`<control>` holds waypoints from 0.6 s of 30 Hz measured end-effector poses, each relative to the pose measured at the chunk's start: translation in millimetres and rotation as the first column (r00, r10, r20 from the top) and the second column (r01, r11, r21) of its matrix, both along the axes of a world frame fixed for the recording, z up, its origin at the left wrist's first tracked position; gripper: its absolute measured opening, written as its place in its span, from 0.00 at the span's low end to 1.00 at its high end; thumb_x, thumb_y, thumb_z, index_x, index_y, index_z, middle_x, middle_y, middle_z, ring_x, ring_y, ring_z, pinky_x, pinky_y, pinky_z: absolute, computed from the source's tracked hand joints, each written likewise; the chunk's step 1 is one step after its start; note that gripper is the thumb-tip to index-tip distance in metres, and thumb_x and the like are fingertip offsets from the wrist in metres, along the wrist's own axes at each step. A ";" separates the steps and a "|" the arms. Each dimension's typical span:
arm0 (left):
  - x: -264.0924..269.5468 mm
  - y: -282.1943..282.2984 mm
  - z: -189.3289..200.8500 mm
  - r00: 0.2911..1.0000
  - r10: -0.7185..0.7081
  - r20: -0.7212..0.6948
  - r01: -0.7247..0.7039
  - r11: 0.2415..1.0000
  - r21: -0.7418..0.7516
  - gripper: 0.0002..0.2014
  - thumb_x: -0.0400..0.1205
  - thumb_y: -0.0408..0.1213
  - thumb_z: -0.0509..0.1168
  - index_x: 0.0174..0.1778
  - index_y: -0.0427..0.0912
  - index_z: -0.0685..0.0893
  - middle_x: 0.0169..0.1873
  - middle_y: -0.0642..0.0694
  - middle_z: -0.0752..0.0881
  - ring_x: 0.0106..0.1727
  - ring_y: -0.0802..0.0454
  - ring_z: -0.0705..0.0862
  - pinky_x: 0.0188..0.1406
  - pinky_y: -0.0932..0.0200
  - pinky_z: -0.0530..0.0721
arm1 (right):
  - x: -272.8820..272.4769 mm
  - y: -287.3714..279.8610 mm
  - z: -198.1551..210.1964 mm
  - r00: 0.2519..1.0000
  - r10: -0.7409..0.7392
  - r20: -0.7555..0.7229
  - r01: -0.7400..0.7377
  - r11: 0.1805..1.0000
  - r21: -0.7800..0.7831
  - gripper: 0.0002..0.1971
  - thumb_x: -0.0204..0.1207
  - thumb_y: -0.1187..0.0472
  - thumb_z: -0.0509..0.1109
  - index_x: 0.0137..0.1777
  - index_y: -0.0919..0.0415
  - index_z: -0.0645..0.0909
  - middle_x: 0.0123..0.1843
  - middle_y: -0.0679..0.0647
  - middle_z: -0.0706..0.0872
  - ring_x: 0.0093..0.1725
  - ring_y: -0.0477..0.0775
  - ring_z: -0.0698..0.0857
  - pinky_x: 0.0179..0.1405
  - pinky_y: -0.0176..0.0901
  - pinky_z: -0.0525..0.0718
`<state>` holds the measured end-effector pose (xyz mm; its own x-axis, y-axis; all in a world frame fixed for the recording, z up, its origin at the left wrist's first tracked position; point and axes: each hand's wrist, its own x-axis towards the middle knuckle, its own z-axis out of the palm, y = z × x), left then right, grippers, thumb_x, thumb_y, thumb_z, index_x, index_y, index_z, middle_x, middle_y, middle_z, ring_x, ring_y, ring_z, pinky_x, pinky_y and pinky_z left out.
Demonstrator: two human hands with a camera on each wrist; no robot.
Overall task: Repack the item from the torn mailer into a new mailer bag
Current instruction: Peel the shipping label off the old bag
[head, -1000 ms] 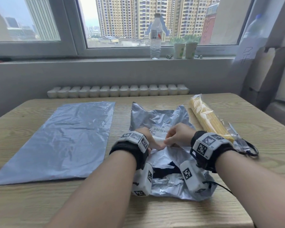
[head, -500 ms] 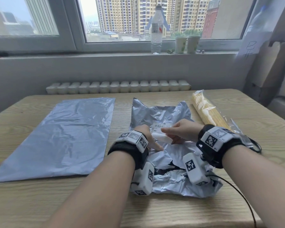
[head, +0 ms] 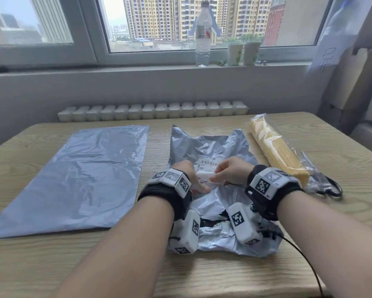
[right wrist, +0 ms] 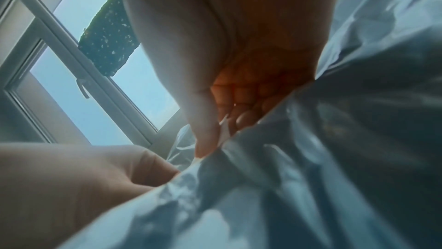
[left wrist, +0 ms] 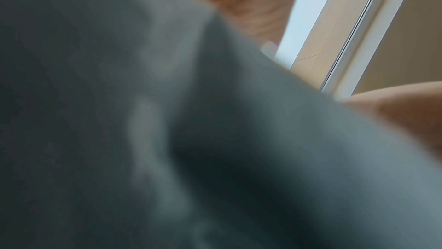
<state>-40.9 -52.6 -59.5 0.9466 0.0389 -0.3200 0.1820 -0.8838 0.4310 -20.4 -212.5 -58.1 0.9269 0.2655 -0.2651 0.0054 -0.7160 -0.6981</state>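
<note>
Both hands work at the torn mailer point(head: 210, 147), crumpled at mid-surface. My left hand point(head: 188, 175) pins the film so it cannot slide; I cannot tell its finger curl. My right hand point(head: 230, 172) pinches a white strip point(head: 204, 175). Item point(head: 277, 151) lies right, new mailer point(head: 77, 175) flat left, ready for loading.

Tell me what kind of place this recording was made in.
Probably a room in a high-rise flat or small office, used for packing. A wooden table stands under a window facing tower blocks, a water bottle and paper cups on the sill, cardboard by the wall.
</note>
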 end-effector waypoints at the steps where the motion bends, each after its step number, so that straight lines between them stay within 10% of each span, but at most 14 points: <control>1: -0.7 -0.2 0.5 1.000 -0.004 0.000 0.004 1.000 0.008 0.24 0.64 0.52 0.82 0.45 0.39 0.85 0.43 0.43 0.92 0.44 0.46 0.90 0.46 0.55 0.87 | 0.2 0.2 0.1 1.000 -0.003 -0.005 0.003 1.000 0.005 0.10 0.69 0.57 0.79 0.30 0.54 0.84 0.31 0.50 0.86 0.33 0.47 0.82 0.34 0.39 0.81; 12: -1.0 -0.1 -2.4 0.999 -0.021 0.025 0.019 0.998 0.064 0.24 0.64 0.57 0.81 0.30 0.44 0.76 0.33 0.48 0.86 0.34 0.50 0.81 0.26 0.63 0.73 | 4.0 -6.0 -1.7 0.996 -0.069 -0.052 0.074 0.992 0.106 0.07 0.70 0.58 0.79 0.34 0.56 0.86 0.32 0.55 0.84 0.27 0.48 0.78 0.28 0.38 0.77; 18: -3.2 -1.4 1.5 0.999 -0.051 0.009 0.051 0.996 0.068 0.23 0.65 0.56 0.81 0.41 0.41 0.85 0.41 0.45 0.92 0.39 0.49 0.88 0.42 0.58 0.85 | 3.6 -8.1 0.4 0.996 -0.070 -0.060 0.076 0.990 0.119 0.06 0.71 0.54 0.78 0.38 0.55 0.87 0.33 0.56 0.85 0.26 0.48 0.77 0.28 0.39 0.75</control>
